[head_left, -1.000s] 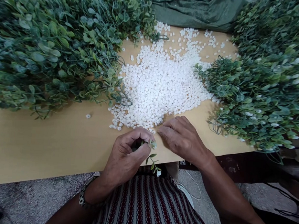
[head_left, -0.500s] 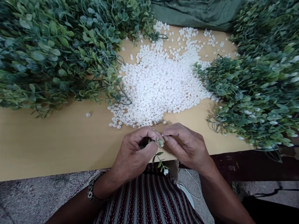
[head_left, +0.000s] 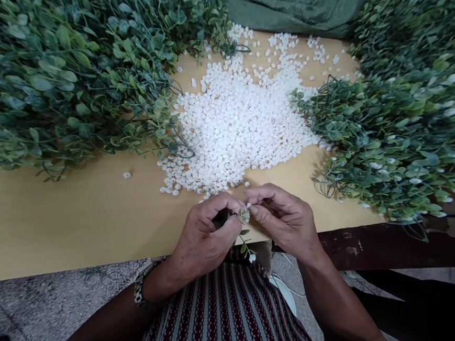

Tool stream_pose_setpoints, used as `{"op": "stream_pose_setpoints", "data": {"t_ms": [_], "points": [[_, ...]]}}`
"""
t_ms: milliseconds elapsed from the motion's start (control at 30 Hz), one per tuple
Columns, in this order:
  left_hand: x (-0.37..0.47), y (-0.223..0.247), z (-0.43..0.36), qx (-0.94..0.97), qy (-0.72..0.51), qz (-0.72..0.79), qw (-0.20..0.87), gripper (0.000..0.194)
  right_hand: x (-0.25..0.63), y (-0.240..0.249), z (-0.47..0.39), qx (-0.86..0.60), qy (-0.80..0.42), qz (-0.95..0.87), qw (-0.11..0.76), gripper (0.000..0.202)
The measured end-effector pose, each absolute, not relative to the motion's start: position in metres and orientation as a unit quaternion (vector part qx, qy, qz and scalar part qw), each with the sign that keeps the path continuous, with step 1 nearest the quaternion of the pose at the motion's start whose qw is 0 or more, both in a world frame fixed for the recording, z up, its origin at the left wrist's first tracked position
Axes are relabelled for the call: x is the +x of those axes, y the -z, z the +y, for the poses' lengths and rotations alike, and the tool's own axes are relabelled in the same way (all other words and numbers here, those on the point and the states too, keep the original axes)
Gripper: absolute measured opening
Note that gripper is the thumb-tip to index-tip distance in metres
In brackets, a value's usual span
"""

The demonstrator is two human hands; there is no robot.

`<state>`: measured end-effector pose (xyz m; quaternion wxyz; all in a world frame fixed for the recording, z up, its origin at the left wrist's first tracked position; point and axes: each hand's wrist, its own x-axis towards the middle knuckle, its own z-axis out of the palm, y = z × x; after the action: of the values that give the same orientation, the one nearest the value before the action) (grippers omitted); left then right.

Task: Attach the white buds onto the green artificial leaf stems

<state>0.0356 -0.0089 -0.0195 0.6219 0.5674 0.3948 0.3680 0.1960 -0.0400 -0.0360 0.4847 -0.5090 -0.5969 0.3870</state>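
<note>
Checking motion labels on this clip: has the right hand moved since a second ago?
Yes. The right hand pulled back from the near edge of the white bead pile toward the table's front edge, meeting the left hand at the sprig.

White beads (head_left: pixel 239 124), green foliage (head_left: pixel 74 64), maroon-striped cloth (head_left: pixel 224 312).

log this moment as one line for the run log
left hand: grips green sprig | right hand: pinches small white bud at sprig tip | behind: white bud pile on table
</note>
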Motion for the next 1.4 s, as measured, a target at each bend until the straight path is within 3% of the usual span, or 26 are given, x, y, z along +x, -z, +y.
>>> {"op": "stream_pose_setpoints", "data": {"t_ms": [300,633,867,1167,1400], "points": [[0.036,0.019,-0.008,0.577,-0.371,0.374,0.624,0.010,0.196,0.024,-0.040,-0.518,-0.460,-0.533,0.486,0.003],[0.040,0.015,-0.010,0.584,-0.384,0.366,0.615,0.009,0.196,0.030,-0.043,-0.510,-0.478,-0.455,0.552,0.016],[0.046,0.016,-0.011,0.605,-0.402,0.366,0.582,0.012,0.196,0.036,-0.047,-0.482,-0.478,-0.445,0.584,0.011],[0.051,0.015,-0.013,0.631,-0.419,0.358,0.546,0.015,0.191,0.035,-0.054,-0.489,-0.399,-0.476,0.612,0.007],[0.055,0.018,-0.015,0.640,-0.438,0.359,0.520,0.015,0.188,0.036,-0.058,-0.508,-0.291,-0.520,0.622,0.017]]}}
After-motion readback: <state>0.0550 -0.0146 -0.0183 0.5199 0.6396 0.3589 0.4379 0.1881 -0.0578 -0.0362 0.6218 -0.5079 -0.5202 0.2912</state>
